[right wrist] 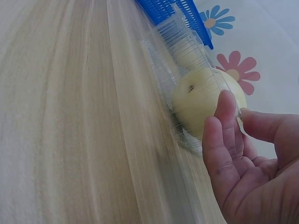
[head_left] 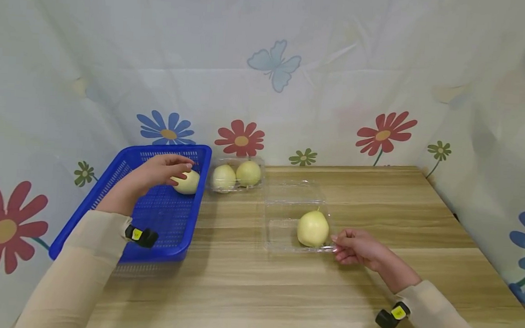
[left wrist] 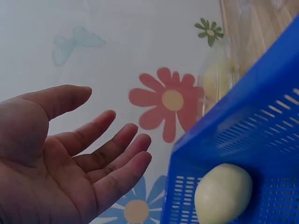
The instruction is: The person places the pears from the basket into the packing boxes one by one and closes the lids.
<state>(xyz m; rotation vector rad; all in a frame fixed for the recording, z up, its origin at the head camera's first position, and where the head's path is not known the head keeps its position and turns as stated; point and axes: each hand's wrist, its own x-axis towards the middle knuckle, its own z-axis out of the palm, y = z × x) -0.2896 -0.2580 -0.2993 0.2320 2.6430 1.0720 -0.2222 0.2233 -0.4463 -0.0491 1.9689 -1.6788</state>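
My left hand (head_left: 163, 170) is over the blue plastic basket (head_left: 195, 205), fingers loosely bent and holding nothing. Under it, one pale yellow pear (left wrist: 223, 193) lies against the basket's end wall; the hand partly hides it in the head view. Farther right, my right hand (head_left: 358, 247) pinches the near right corner of an open clear plastic clamshell box (head_left: 281, 233) between thumb and fingers. A single pear (head_left: 313, 229), stem up, sits in the right part of that box. The right wrist view shows this pear (right wrist: 198, 100) just beyond the fingertips.
Another clear box (head_left: 261, 176) holding two pears (head_left: 248, 173) stands behind, close to the basket's right side. The wooden table (head_left: 245, 293) ends at a flowered cloth backdrop (head_left: 324, 112), with more cloth at both sides.
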